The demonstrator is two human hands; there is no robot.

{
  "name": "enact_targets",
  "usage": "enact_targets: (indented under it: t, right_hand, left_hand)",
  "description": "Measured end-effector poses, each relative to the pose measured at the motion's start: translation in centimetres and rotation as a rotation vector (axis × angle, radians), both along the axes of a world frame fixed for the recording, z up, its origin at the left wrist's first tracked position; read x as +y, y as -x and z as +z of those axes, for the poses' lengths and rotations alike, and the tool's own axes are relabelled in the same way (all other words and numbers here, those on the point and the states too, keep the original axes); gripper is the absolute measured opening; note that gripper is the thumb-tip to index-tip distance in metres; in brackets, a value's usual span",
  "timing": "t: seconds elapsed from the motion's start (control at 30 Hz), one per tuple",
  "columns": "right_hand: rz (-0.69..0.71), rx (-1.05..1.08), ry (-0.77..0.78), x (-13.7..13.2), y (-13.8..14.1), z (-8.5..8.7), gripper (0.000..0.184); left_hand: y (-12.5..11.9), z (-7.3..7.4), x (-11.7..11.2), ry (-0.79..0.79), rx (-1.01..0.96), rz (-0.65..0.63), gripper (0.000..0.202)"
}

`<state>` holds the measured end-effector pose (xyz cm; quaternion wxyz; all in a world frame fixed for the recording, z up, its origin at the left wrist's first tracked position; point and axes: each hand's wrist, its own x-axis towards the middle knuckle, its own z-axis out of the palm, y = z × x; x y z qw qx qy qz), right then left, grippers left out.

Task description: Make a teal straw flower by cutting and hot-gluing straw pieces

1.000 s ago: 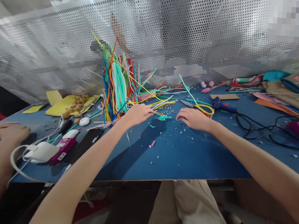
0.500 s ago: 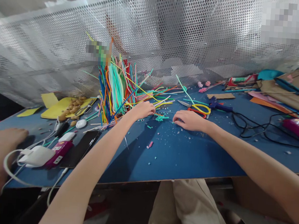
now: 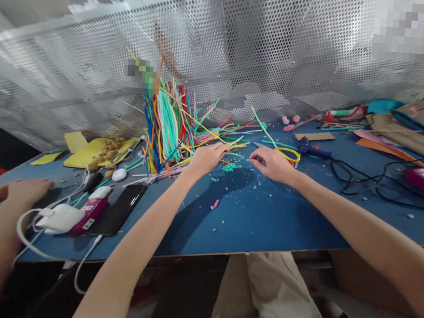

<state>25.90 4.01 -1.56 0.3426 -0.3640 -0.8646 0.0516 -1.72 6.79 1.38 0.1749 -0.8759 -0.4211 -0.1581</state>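
My left hand (image 3: 206, 159) and my right hand (image 3: 274, 164) hover just above the blue table (image 3: 266, 216), fingertips turned toward each other. Both are closed in a pinch. A thin teal stick (image 3: 239, 157) runs between the two pinches, one end at each hand. Behind my left hand a heap of coloured sticks (image 3: 171, 122) leans against the perforated metal screen (image 3: 240, 59). Teal scraps (image 3: 229, 168) lie on the table below the gap between my hands. Scissors with yellow and red handles (image 3: 289, 155) rest just past my right hand.
A blue glue gun (image 3: 312, 150) and black cables (image 3: 363, 181) lie to the right, with cardboard and paper (image 3: 417, 127) and a purple device (image 3: 423, 179). On the left are a phone (image 3: 117, 209), a white charger (image 3: 61, 216), yellow sheets (image 3: 85, 150) and another person's hand (image 3: 26, 190).
Both my hands lifted off the table and drew closer together, now pinching the teal stick between them. The other person's hand at the left shifted a little.
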Motion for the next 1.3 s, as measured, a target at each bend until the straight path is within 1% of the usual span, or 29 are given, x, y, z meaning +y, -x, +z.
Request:
enact_targets:
  t: [0.07, 0.13, 0.23, 0.43, 0.53, 0.6, 0.7, 0.77, 0.9, 1.07, 1.17, 1.3]
  right_hand:
    - [-0.021, 0.064, -0.051, -0.2, 0.3, 0.1, 0.021]
    - [-0.027, 0.104, -0.06, -0.3, 0.6, 0.1, 0.021]
    - [-0.027, 0.114, -0.035, -0.4, 1.1, -0.2, 0.02]
    - [0.002, 0.123, 0.026, -0.5, 1.5, -0.4, 0.02]
    - [0.001, 0.152, 0.016, -0.5, 1.6, -0.2, 0.021]
    - [-0.032, 0.17, 0.006, -0.3, 1.4, -0.1, 0.02]
    - [-0.089, 0.18, 0.0, 0.6, 0.6, -0.1, 0.019]
    - [-0.117, 0.175, -0.006, 1.4, -0.2, -0.1, 0.017]
    - [-0.158, 0.17, -0.011, 2.6, -1.7, -0.4, 0.017]
    - [-0.161, 0.17, -0.008, 3.1, -2.2, -0.7, 0.016]
    - [-0.179, 0.163, -0.008, 3.1, -2.3, -0.6, 0.017]
    - [-0.166, 0.169, -0.004, 2.6, -2.3, -0.4, 0.017]
  left_hand:
    - [-0.6, -0.3, -0.9, -0.002, 0.019, -0.018, 0.03]
    - [-1.3, -0.5, -1.6, 0.0, -0.012, -0.053, 0.03]
    - [-2.1, -0.5, -2.6, 0.008, -0.104, -0.092, 0.032]
    - [-2.9, -0.3, -3.8, -0.036, -0.181, -0.108, 0.034]
    - [-2.3, -0.1, -3.7, -0.027, -0.191, -0.119, 0.034]
    - [-1.6, -0.1, -3.3, -0.01, -0.173, -0.11, 0.035]
    - [-0.2, 0.0, -2.5, -0.002, -0.153, -0.07, 0.037]
    - [0.7, -0.1, -1.9, 0.006, -0.193, -0.041, 0.036]
    - [1.6, -0.3, -1.3, 0.076, -0.387, -0.016, 0.032]
    - [1.4, 0.0, -1.3, 0.221, -0.729, 0.027, 0.036]
    - [1.1, 0.1, -1.3, 0.282, -0.91, 0.022, 0.036]
    - [0.7, -0.6, -0.7, 0.378, -1.173, 0.001, 0.04]
